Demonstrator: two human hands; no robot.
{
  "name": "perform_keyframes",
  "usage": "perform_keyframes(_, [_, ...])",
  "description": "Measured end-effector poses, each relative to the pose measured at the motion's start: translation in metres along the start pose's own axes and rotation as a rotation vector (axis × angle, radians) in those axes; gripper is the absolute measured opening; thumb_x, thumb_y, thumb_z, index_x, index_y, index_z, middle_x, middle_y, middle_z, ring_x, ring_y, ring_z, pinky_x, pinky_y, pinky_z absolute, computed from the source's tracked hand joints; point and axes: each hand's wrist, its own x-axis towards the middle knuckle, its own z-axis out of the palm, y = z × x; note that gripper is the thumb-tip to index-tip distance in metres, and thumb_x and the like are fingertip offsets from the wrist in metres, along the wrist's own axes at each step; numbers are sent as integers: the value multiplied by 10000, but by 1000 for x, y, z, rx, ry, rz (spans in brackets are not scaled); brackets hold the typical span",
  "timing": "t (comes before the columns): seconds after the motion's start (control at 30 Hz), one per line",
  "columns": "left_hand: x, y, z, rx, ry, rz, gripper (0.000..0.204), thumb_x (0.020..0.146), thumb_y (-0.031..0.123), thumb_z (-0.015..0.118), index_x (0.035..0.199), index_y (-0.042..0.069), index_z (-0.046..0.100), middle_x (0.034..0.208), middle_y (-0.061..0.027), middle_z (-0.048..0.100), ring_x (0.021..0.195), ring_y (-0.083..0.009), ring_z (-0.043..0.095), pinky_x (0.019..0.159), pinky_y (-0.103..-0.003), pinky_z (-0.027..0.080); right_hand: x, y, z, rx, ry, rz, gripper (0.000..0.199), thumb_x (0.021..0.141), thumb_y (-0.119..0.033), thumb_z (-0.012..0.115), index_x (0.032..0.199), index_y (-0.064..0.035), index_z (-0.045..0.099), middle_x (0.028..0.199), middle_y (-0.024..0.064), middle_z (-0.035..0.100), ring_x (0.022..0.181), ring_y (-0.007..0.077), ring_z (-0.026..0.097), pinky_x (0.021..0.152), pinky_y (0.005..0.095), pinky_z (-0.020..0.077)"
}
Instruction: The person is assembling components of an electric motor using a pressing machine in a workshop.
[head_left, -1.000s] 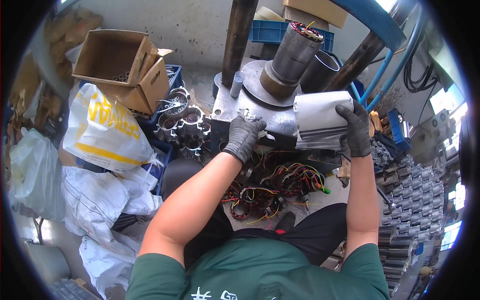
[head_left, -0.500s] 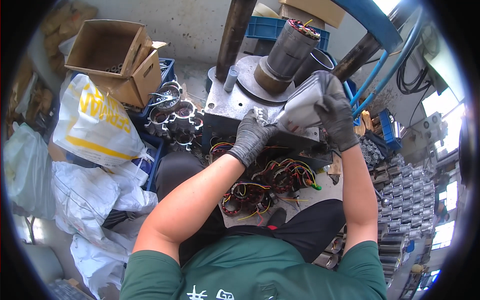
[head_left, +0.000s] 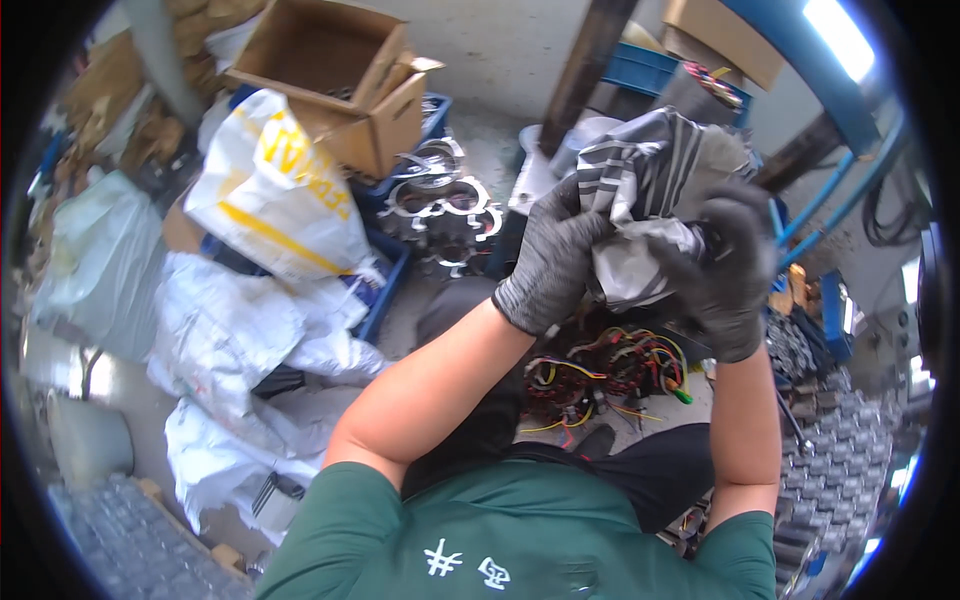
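Striped grey-white sheet [head_left: 645,165] is up in midair, in front of the wired coils [head_left: 555,378] as seen from above. Progress-wise: it's lifted and bunched up, but not flat, tidy or set down. Left hand [head_left: 556,258] has its grip pinching one edge; right hand [head_left: 730,265] is motion-blurred, so honestly can't tell its grip.

- A thin, pale grey sheet [head_left: 645,175] with dark stripes, crumpled and creased, its bands bent along the folds.
- It is held up between the hands, its upper part spreading above them, its lower part bunched.
- The left hand [head_left: 558,258] grips its left side; the right hand [head_left: 728,275] is blurred, so its hold is uncertain.
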Motion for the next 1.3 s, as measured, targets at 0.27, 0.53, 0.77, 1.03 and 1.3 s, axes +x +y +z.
perform_keyframes(0.27, [-77,87,-52,555,247,312,336,908,42,668,1234,52,593,1152,-43,664,1043,-158,627,963,-325,505,9,-47,152,1372,-904,753,910,719,-152,843,1523,-39,432,1354,99,590,1244,221,551,1068,375,456])
perform_keyframes(0.53, [-289,129,-193,486,658,61,456,948,246,681,1306,-24,597,1166,-118,681,1086,-211,658,972,-354,531,-41,-136,282,1013,-980,663,556,786,37,656,1339,10,617,1148,82,711,1006,146,651,909,300,538])
perform_keyframes(0.77, [-629,199,-350,1689,2194,-550,262,877,151,623,1074,18,734,1044,-183,733,939,-333,706,861,-431,553,-28,-86,303,1118,-513,1011,351,872,-167,643,1181,-8,694,959,67,709,821,153,648,756,302,531])
perform_keyframes(1.03, [-859,255,-396,939,2303,-102,795,806,406,804,1428,-9,534,1436,-232,568,1306,-393,556,1106,-490,452,-25,-102,297,967,-576,1069,514,818,-378,798,1167,-9,719,1047,114,735,922,190,674,864,320,517])
perform_keyframes(1.3, [-770,232,-346,178,1881,137,474,874,161,753,1311,26,630,1208,-190,695,1061,-378,670,949,-515,544,-23,-115,290,1184,-524,1191,249,834,-164,773,1040,-28,747,934,70,729,787,157,682,734,291,549])
